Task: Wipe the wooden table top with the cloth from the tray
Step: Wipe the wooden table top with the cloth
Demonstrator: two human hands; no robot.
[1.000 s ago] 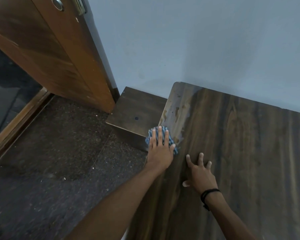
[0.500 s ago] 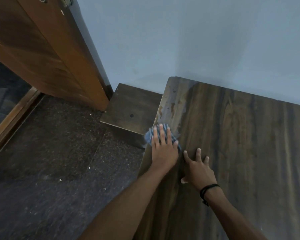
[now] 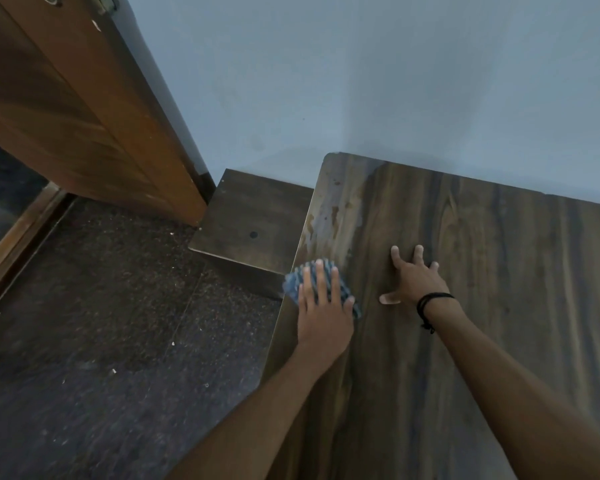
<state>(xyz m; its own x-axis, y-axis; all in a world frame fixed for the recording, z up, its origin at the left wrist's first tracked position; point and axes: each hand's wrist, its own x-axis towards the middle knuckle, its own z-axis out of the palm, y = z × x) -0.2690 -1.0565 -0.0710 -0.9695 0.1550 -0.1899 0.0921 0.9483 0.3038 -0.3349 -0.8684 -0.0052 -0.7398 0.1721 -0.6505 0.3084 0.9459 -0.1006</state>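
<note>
Head view: left hand [image 3: 323,317] fingers straight, pressing blue ribbed cloth [image 3: 293,284] beneath onto dark wooden surface [image 3: 499,306]. Beside them, right hand [image 3: 418,284] fingers splayed flat.

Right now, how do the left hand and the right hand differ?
The left hand presses the blue cloth at the table top's left edge; the right hand rests on bare wood further in. The right wrist wears a black band; the left wrist is bare. Both lie flat, fingers straight.
</note>
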